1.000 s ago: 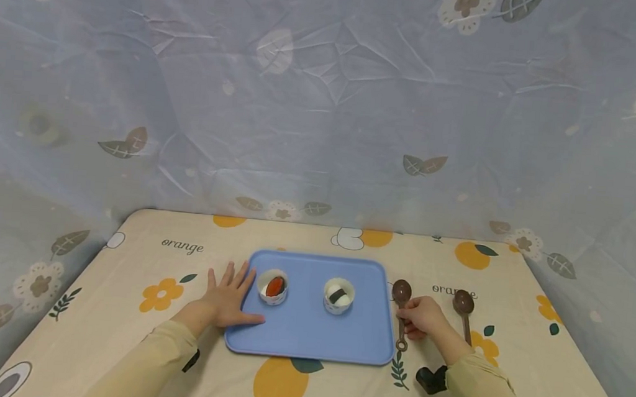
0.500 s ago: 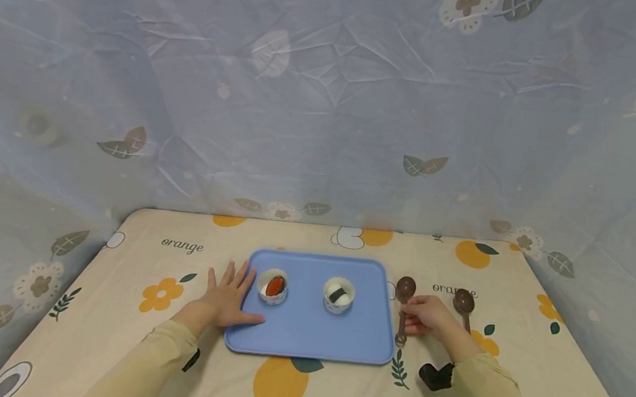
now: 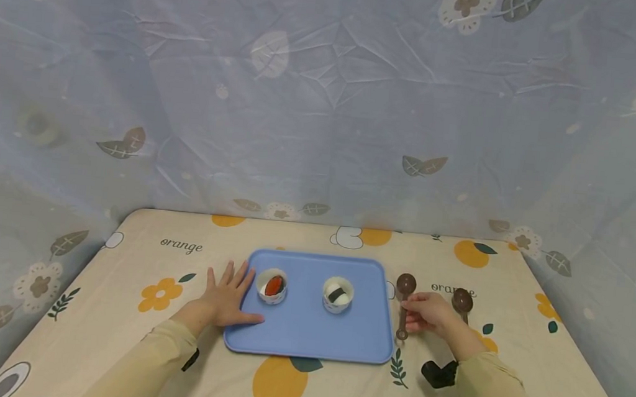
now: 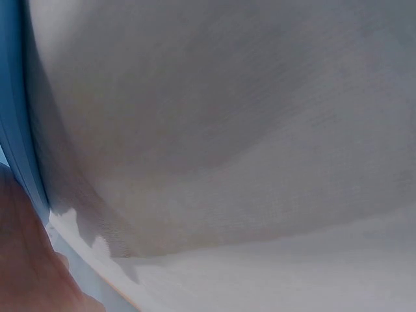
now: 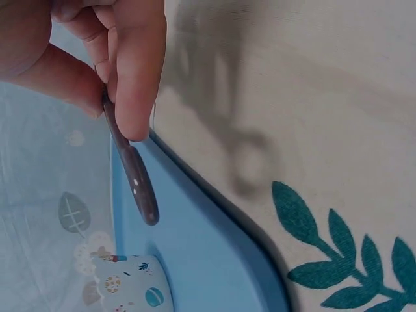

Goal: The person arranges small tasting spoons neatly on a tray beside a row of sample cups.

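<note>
Between thumb and fingers, my right hand [image 3: 427,313] pinches a brown spoon [image 3: 406,284] by its handle, bowl end pointing away. In the right wrist view the spoon's handle end [image 5: 140,185] hangs above the cloth, with its shadow apart from it. My left hand [image 3: 226,300] lies with fingers spread on the left edge of a blue tray [image 3: 307,341]. On the tray stand two small white cups. The left cup [image 3: 271,299] holds an orange-red and dark food piece [image 3: 274,285]; the right cup [image 3: 336,307] holds a white piece with a black band [image 3: 337,295].
A second brown spoon [image 3: 462,300] lies right of my right hand, its handle partly hidden by the forearm. A black object [image 3: 439,374] sits at the right wrist. Orange-print cloth [image 3: 161,342] covers the table, and a grey-blue curtain [image 3: 323,130] hangs behind and at the sides.
My right hand and the spoon have risen and shifted slightly away from me and to the right, off the tray's right edge. The left hand has stayed put.
</note>
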`<state>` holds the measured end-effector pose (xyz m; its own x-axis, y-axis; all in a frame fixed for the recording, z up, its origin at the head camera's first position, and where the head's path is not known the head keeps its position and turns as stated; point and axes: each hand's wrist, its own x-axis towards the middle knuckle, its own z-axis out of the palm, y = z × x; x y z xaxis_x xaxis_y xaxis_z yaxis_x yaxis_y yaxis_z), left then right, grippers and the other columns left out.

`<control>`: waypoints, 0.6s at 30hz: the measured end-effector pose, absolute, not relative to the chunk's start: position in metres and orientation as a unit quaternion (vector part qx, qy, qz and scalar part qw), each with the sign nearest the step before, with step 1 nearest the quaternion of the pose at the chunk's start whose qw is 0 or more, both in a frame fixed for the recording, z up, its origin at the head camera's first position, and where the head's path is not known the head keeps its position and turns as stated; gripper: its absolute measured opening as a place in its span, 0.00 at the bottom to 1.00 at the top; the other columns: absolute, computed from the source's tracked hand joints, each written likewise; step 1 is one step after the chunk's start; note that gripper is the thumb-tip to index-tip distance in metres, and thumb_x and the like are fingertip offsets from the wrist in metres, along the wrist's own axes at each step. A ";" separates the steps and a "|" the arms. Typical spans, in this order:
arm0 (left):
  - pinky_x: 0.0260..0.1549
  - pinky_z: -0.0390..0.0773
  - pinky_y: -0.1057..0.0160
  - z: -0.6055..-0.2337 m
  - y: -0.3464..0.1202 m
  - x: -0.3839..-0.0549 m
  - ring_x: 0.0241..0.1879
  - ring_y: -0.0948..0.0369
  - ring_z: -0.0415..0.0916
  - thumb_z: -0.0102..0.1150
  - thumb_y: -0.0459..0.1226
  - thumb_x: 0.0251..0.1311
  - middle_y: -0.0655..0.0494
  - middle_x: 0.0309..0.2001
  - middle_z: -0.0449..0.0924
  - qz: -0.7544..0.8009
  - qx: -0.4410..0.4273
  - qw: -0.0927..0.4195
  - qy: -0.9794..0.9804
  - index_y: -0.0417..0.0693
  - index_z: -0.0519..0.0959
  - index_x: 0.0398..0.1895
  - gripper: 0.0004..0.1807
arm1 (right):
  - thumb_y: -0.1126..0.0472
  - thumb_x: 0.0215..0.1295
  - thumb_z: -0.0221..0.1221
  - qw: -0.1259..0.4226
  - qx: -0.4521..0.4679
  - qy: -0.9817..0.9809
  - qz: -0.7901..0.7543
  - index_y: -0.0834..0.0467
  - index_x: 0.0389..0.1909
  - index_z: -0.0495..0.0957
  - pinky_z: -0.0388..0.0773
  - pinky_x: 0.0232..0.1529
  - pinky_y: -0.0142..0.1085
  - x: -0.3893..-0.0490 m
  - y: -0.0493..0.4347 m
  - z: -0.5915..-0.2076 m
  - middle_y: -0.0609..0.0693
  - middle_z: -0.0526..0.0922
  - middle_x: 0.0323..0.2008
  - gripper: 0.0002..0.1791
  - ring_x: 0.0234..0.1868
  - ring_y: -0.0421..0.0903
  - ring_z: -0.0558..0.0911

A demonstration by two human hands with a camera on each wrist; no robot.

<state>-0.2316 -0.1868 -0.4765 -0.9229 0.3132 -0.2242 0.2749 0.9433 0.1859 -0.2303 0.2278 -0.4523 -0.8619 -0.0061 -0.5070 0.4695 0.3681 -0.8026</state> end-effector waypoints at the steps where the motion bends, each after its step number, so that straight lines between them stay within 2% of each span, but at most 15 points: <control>1: 0.60 0.28 0.27 -0.477 -0.187 -0.232 0.72 0.35 0.32 0.53 0.70 0.44 0.38 0.74 0.37 0.077 0.152 0.127 0.977 0.38 0.47 0.72 0.61 | 0.65 0.66 0.52 0.219 0.146 0.798 -0.542 0.69 0.43 0.71 0.81 0.28 0.32 -0.231 0.228 -0.452 0.49 0.76 0.22 0.11 0.22 0.40 0.77; 10: 0.61 0.28 0.28 -0.481 -0.188 -0.232 0.72 0.37 0.31 0.51 0.71 0.45 0.40 0.74 0.35 0.064 0.151 0.124 0.979 0.40 0.45 0.73 0.61 | 0.63 0.66 0.52 0.231 0.139 0.792 -0.547 0.69 0.46 0.70 0.81 0.29 0.31 -0.232 0.228 -0.445 0.49 0.75 0.23 0.13 0.23 0.40 0.77; 18: 0.61 0.31 0.27 -0.475 -0.185 -0.231 0.72 0.37 0.34 0.53 0.69 0.46 0.38 0.74 0.38 0.064 0.150 0.123 0.979 0.38 0.47 0.72 0.60 | 0.63 0.67 0.52 0.234 0.129 0.790 -0.552 0.68 0.48 0.69 0.81 0.30 0.30 -0.232 0.227 -0.440 0.48 0.75 0.25 0.14 0.25 0.39 0.77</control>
<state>-0.2314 -0.1848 -0.4748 -0.9249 0.3097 -0.2207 0.2781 0.9466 0.1628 -0.2322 0.2267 -0.4403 -0.8574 -0.0544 -0.5118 0.4622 0.3563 -0.8121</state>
